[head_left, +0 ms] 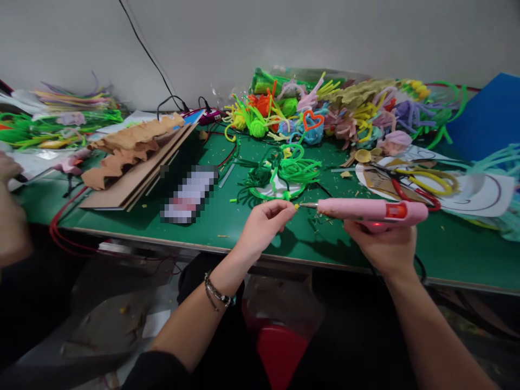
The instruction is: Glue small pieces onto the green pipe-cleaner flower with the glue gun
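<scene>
My right hand [384,244] grips a pink hot glue gun [371,210] held level over the front of the green table [122,222], its metal nozzle pointing left. My left hand [264,225] pinches a tiny yellow piece [297,206] between thumb and fingertips, right at the nozzle tip. A beaded bracelet [216,293] circles my left wrist. Just beyond my hands lies a tangle of green pipe cleaners [280,173] on a white disc.
A heap of coloured pipe-cleaner flowers [345,108] fills the back of the table. Yellow- and red-handled scissors [422,184] lie on white paper at right. Cardboard sheets with tan scalloped felt [134,146] rest at left. Another person's hand [8,168] is at the far left. Cables [174,100] run along the wall.
</scene>
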The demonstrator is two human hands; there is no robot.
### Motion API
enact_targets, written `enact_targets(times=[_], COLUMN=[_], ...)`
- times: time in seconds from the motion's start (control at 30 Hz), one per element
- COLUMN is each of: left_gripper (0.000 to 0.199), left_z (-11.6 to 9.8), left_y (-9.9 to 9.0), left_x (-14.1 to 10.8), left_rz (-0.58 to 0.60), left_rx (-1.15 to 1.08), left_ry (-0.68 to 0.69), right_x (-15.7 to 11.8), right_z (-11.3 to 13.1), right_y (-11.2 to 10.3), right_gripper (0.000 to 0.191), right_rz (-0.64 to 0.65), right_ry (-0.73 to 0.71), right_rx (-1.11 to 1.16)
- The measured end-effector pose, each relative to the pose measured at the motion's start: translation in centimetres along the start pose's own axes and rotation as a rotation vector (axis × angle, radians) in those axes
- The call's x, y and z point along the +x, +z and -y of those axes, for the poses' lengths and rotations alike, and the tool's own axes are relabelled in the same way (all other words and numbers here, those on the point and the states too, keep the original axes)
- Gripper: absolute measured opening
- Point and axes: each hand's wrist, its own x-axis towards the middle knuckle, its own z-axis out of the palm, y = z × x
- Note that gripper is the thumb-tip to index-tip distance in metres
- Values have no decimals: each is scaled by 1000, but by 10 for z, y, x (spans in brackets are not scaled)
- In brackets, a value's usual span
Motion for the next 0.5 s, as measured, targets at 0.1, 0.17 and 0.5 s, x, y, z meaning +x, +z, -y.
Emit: enact_targets(times=[0.1, 0.17, 0.5], left_gripper=[11, 11, 10], left_z=[0, 0, 0], left_y=[0, 0, -1], left_x=[0, 0, 1], left_rz=[6, 12, 41], left_rx=[-19, -31, -54], left_ry=[-3, 4, 14], right_x=[1, 2, 6], right_z=[3, 5, 11], right_y=[1, 2, 1], right_gripper=[24, 22, 26], right_rz=[24, 34, 21], right_ry=[-14, -8, -64], right_rx=[-12, -25, -21])
